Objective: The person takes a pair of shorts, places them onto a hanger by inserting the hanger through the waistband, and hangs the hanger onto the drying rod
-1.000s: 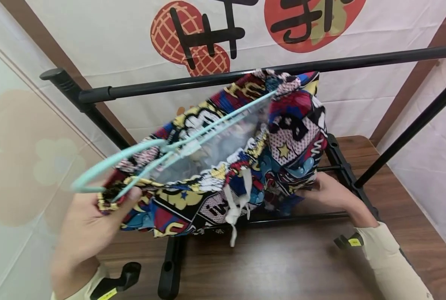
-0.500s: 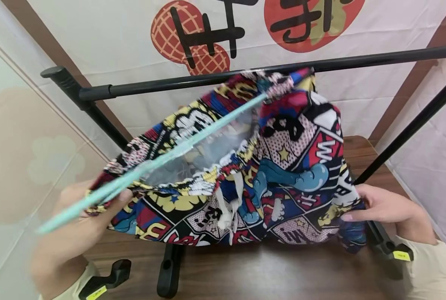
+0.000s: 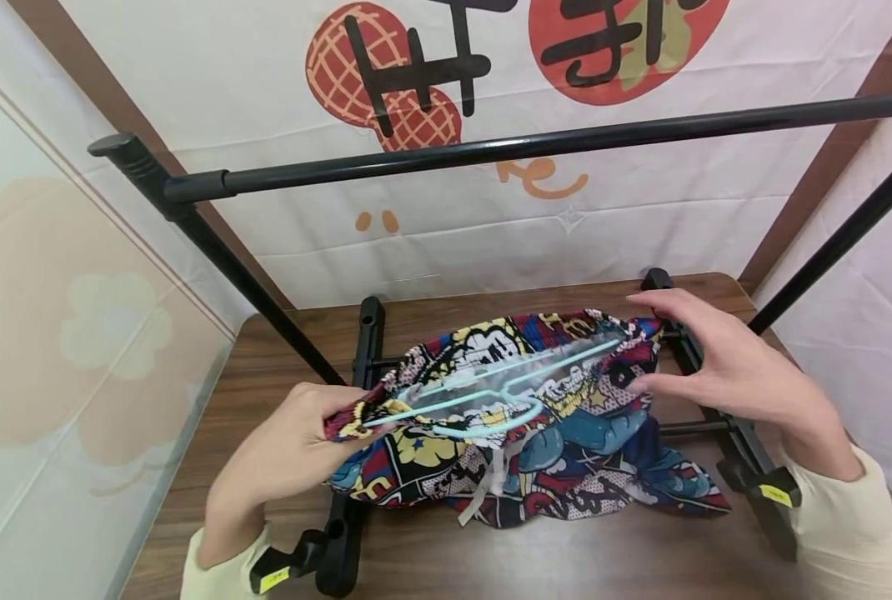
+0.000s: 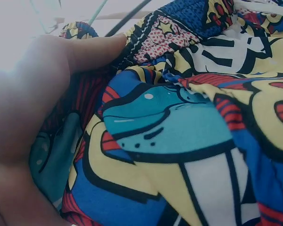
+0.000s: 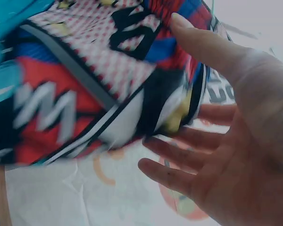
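Comic-print shorts with an elastic waistband hang below the rack's top bar in the head view. A mint-green hanger lies across the waist opening, its hook tipped toward me over the front edge. White drawstrings dangle from the front. My left hand pinches the left end of the waistband by the hanger's tip; in the left wrist view the thumb presses on the gathered fabric. Spread wide, my right hand is beside the waistband's right end. The right wrist view shows its fingers extended behind the cloth's edge.
A black garment rack spans the scene, with its top bar above the shorts and its left foot on the brown wooden tabletop. White printed cloth closes off the back, and a pale flowered panel stands on the left.
The shorts and left hand have dropped away from the top bar. My right hand has let go of the lower right fabric and moved up to the waistband. The hanger's hook has swung toward me.
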A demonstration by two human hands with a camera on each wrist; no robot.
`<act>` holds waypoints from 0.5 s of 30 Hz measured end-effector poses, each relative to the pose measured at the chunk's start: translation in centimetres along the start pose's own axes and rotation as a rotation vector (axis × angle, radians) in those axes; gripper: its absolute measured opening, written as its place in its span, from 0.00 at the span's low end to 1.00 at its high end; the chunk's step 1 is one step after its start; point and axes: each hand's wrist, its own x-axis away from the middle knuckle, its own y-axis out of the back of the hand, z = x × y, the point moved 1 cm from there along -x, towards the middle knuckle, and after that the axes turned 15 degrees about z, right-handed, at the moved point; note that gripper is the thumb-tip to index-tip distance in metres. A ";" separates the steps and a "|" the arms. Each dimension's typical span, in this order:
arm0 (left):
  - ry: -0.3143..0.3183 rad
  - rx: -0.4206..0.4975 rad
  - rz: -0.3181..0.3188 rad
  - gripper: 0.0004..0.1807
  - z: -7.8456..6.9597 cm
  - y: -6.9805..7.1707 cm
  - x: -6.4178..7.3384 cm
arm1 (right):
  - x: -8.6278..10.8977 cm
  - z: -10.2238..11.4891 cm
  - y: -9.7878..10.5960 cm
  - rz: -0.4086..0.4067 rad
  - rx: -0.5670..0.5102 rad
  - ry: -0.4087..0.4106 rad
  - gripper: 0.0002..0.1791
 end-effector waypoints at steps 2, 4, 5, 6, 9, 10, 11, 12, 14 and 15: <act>0.009 0.021 0.028 0.02 0.1 -0.7 -0.6 | -0.8 0.6 -0.1 0.081 0.066 0.054 0.45; 0.006 0.030 0.054 0.02 0.3 -1.3 -1.1 | -1.4 0.9 -0.4 0.226 0.065 0.095 0.36; 0.003 0.033 0.066 0.03 0.3 -1.5 -1.4 | -1.7 0.9 -0.6 0.310 0.050 0.101 0.32; 0.000 0.039 0.074 0.04 0.5 -1.7 -1.6 | -1.9 1.0 -0.9 0.395 0.022 0.108 0.28; 0.003 0.077 0.088 0.07 1.3 -2.0 -2.2 | -2.0 0.8 -1.8 0.570 -0.067 0.100 0.22; 0.002 0.111 0.081 0.08 1.8 -2.1 -2.4 | -1.9 0.6 -2.1 0.591 -0.092 0.107 0.21; -0.007 0.164 0.073 0.10 2.4 -2.2 -2.4 | -1.6 0.4 -2.2 0.597 -0.117 0.120 0.21; -0.041 0.244 0.063 0.13 3.2 -2.2 -2.5 | -1.3 0.1 -2.2 0.590 -0.143 0.139 0.20; -0.151 0.471 0.038 0.24 4.8 -2.8 -2.6 | -0.4 -0.6 -2.1 0.545 -0.191 0.178 0.18; -0.227 0.586 0.027 0.29 5.7 -3.3 -2.7 | 0.1 -1.0 -2.0 0.516 -0.224 0.181 0.17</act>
